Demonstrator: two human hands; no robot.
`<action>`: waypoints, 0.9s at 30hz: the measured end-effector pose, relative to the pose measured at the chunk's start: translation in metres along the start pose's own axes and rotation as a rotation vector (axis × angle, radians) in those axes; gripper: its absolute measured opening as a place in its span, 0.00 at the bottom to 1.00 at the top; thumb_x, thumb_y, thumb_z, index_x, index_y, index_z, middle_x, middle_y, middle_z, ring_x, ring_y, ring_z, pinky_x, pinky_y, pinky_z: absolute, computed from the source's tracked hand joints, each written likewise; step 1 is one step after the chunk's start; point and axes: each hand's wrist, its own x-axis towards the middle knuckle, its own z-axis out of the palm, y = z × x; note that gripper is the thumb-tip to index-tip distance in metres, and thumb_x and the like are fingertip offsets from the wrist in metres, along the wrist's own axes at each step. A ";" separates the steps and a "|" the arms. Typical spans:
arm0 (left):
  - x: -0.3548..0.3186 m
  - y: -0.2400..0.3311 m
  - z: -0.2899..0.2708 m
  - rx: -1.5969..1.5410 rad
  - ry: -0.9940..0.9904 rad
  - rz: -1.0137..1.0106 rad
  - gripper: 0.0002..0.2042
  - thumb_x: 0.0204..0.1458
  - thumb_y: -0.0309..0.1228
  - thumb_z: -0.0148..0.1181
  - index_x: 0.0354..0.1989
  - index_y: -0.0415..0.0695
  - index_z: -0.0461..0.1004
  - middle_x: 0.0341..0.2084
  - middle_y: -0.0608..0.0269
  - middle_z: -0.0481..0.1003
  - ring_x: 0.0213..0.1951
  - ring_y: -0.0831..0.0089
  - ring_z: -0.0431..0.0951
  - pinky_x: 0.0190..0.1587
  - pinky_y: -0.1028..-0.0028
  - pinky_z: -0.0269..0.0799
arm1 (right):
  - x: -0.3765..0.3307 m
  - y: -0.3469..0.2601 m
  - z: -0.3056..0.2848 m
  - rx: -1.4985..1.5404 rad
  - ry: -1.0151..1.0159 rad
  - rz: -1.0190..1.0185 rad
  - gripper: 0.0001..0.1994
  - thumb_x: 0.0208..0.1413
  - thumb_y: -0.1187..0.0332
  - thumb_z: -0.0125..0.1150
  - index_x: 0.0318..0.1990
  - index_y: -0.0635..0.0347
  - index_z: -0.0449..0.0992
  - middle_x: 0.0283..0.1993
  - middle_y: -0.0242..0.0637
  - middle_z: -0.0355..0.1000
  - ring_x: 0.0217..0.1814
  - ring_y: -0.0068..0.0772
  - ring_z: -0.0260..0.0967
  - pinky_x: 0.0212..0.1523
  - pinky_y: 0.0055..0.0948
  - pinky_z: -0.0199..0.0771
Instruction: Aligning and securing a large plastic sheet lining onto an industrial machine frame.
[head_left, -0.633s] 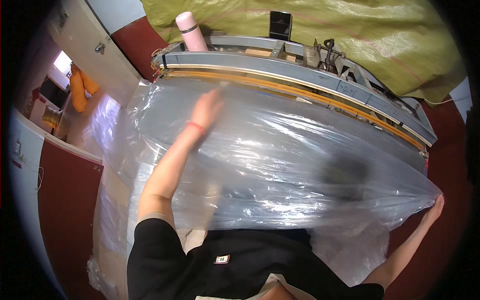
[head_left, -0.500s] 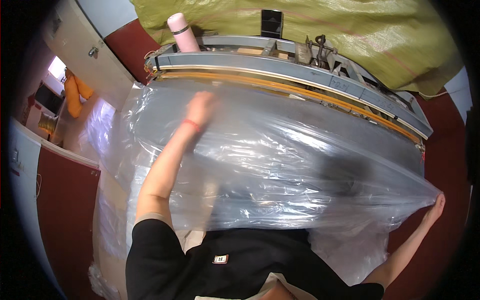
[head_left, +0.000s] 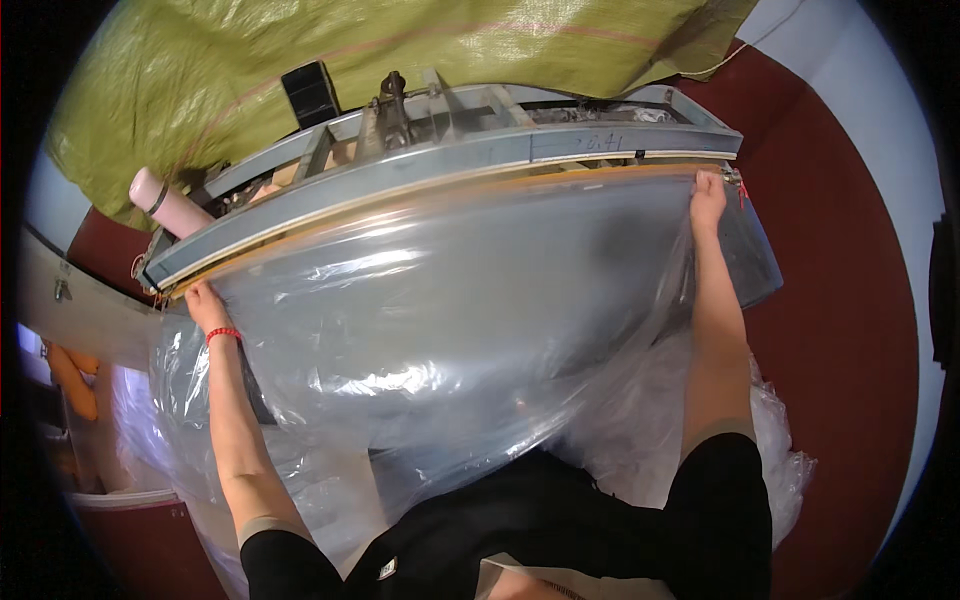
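Note:
A wide sheet of clear plastic film [head_left: 430,290] stretches over the grey bed of a long machine, wrinkled and shiny toward me. At the left end of the orange strip [head_left: 330,222], my left hand [head_left: 206,306] pinches the film's far edge. My right hand [head_left: 707,203] grips the film near the strip's right end, with folds hanging down beside the forearm. Both arms reach forward, well apart. Behind the strip runs the machine's grey metal bar [head_left: 450,157], which has handwriting on it.
A pink bottle [head_left: 170,203] leans at the frame's left end. Metal clamp parts [head_left: 394,110] and a dark phone-like slab [head_left: 310,94] stand behind the bar. Yellow-green woven sheeting [head_left: 400,40] hangs at the back. More loose film [head_left: 775,450] is bunched at lower right.
My right hand has come from the far lower right up to the bar's right end with the film. My left hand has moved to the strip's left end. The view has turned.

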 end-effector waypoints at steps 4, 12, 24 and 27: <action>0.017 -0.022 -0.002 -0.077 -0.063 0.007 0.09 0.49 0.30 0.50 0.18 0.47 0.60 0.13 0.76 0.58 0.16 0.86 0.55 0.18 0.84 0.49 | 0.006 -0.013 0.017 0.214 0.009 0.067 0.11 0.52 0.64 0.53 0.26 0.63 0.69 0.20 0.29 0.64 0.22 0.21 0.60 0.27 0.22 0.63; 0.007 0.003 0.000 -0.008 -0.027 -0.015 0.10 0.48 0.29 0.50 0.16 0.46 0.60 0.12 0.75 0.59 0.13 0.85 0.54 0.15 0.84 0.51 | 0.018 -0.007 0.019 -0.161 0.310 0.029 0.09 0.47 0.66 0.54 0.28 0.63 0.68 0.27 0.41 0.69 0.27 0.36 0.68 0.32 0.31 0.67; -0.011 0.040 -0.012 -0.112 -0.098 -0.243 0.04 0.47 0.27 0.47 0.26 0.41 0.67 0.15 0.70 0.64 0.17 0.81 0.62 0.20 0.80 0.61 | 0.017 -0.045 0.005 -0.040 0.143 0.437 0.12 0.51 0.68 0.49 0.39 0.67 0.64 0.39 0.48 0.67 0.41 0.43 0.66 0.43 0.33 0.63; -0.032 0.084 -0.028 -0.206 -0.371 -0.021 0.04 0.48 0.22 0.48 0.31 0.43 0.62 0.17 0.72 0.63 0.19 0.83 0.61 0.22 0.83 0.60 | -0.006 -0.099 0.007 0.249 0.299 0.014 0.11 0.51 0.69 0.51 0.39 0.67 0.66 0.39 0.44 0.67 0.42 0.40 0.65 0.45 0.32 0.62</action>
